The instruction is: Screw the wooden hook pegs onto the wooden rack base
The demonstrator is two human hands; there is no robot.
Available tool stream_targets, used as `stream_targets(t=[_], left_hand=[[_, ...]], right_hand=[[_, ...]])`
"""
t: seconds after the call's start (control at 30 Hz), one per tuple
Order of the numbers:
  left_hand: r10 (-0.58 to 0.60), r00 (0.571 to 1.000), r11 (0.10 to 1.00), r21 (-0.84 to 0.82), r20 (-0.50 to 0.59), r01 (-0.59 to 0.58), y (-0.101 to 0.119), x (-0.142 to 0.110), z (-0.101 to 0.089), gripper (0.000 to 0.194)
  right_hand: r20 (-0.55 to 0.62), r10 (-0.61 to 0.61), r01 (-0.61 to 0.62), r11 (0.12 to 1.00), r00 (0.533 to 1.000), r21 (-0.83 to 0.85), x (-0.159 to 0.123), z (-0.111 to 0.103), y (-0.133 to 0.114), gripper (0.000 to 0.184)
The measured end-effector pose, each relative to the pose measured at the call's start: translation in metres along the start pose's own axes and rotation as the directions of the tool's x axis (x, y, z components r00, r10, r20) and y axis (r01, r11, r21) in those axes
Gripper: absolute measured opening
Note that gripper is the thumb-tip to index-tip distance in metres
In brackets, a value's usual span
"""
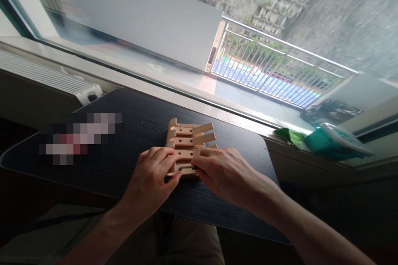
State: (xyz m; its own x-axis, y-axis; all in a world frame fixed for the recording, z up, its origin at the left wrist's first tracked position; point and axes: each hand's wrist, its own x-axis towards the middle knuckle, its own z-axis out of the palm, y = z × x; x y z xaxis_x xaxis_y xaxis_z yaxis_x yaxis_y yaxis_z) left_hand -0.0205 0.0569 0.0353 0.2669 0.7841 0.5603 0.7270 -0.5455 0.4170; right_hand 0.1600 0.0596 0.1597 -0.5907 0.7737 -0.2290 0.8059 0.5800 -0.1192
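Observation:
A pale wooden slatted piece (184,141) lies on the dark table in front of me. Its crosswise slats carry dark holes, rounded wooden ends line the left side, and flat wooden tabs (204,138) jut out at the right. My left hand (157,169) is closed around the near left edge, with the thumb low and the fingers over the top. At the near right end, my right hand (219,169) is bent in a pinch beside a slat. Something small and dark shows at its fingertips, too hidden to name. The right fingers cover part of the near tabs.
The dark table (139,112) has rounded corners and stands against a window sill. A white radiator (46,74) is at the left. A blurred-out patch covers something on the table's left. On the right sill are a green cloth (290,136) and a teal container (334,140).

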Motion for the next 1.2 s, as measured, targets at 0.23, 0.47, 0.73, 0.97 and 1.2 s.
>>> stream_targets(t=[0.23,0.47,0.73,0.97,1.2], left_hand=[[0.108,0.993,0.98,0.164,0.054,-0.116,0.008,0.013,0.0,0.023],[0.114,0.974,0.978,0.153,0.194,-0.145,0.005,0.024,-0.005,0.016],[0.1,0.965,0.979,0.147,0.241,-0.138,0.005,0.025,-0.001,0.017],[0.084,0.961,0.98,0.151,0.264,-0.127,0.005,0.026,0.0,0.015],[0.045,0.958,0.983,0.16,0.282,-0.094,0.005,0.026,-0.001,0.014]], right_hand=[[-0.027,-0.004,0.004,1.0,1.0,0.019,-0.002,0.003,0.005,0.022],[-0.022,-0.022,0.022,1.0,1.0,-0.014,0.0,-0.001,0.0,0.02],[-0.017,-0.114,0.112,0.989,0.993,-0.099,0.009,-0.009,-0.003,0.022],[-0.072,-0.199,0.184,0.968,0.977,-0.168,0.014,-0.011,-0.007,0.023],[-0.059,-0.178,0.168,0.975,0.982,-0.145,0.018,-0.018,-0.009,0.018]])
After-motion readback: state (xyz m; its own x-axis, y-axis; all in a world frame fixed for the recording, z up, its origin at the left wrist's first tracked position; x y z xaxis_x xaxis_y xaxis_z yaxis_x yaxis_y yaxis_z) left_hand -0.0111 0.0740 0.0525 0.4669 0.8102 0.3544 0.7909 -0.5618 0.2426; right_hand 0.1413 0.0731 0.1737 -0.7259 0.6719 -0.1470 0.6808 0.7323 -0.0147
